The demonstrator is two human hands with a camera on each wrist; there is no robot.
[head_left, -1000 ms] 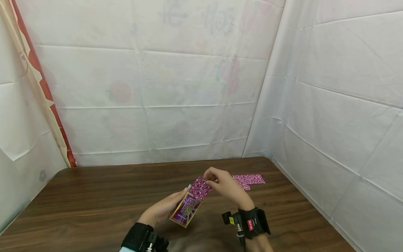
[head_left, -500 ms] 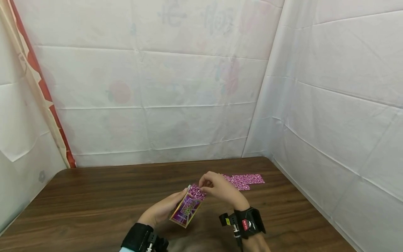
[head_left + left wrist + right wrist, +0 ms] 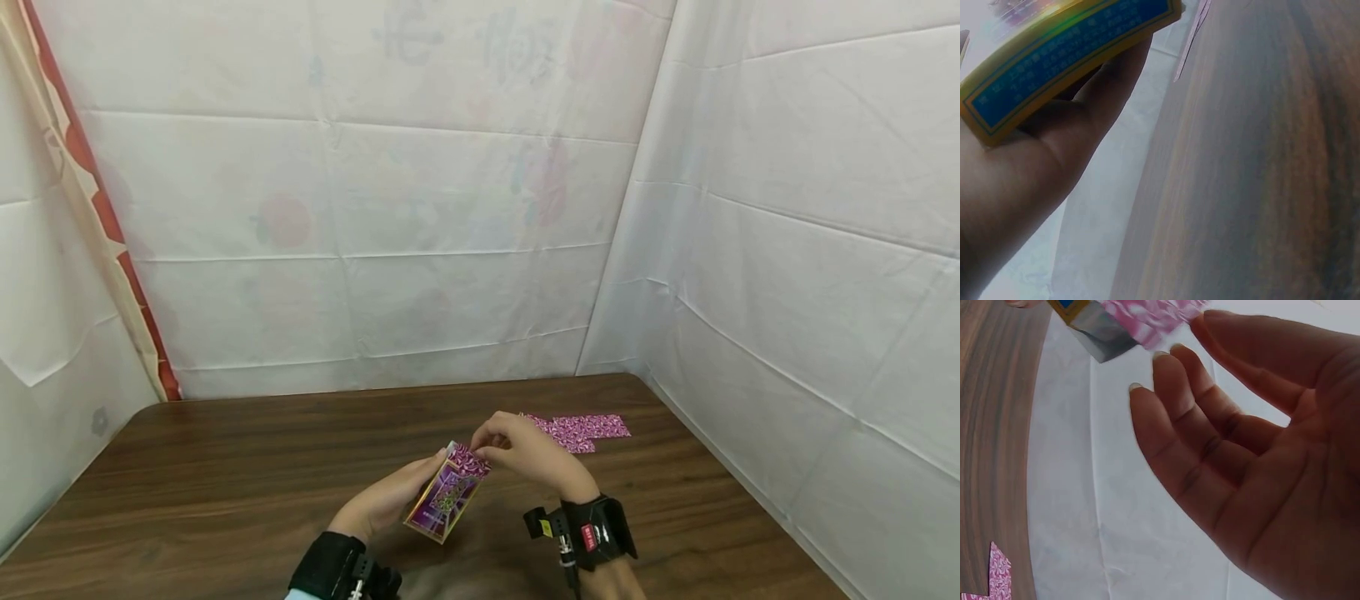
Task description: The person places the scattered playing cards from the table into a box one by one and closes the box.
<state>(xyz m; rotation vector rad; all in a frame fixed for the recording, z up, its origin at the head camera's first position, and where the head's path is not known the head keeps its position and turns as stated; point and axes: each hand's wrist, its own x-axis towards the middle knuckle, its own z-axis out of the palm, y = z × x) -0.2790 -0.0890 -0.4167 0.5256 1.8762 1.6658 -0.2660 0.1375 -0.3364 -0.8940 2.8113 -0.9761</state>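
My left hand (image 3: 393, 493) grips a small purple card box (image 3: 444, 502) with a gold border, tilted above the table. In the left wrist view, the blue-and-gold printed side of the box (image 3: 1072, 62) rests against the palm and fingers. A pink patterned card (image 3: 468, 461) sticks out of the box's upper end. My right hand (image 3: 528, 454) pinches that card between thumb and index finger. The right wrist view shows the card (image 3: 1157, 319) at the box's mouth, beside a silvery flap (image 3: 1102, 340), with the other fingers loosely bent below.
More pink patterned cards (image 3: 588, 430) lie overlapping on the dark wooden table (image 3: 247, 467), behind and right of my right hand. White cloth (image 3: 450, 192) hangs behind the table and along its right side.
The right hand has moved left and down toward the box. The pink card has slid further in, so much less of it shows. The left hand and box have stayed in place.
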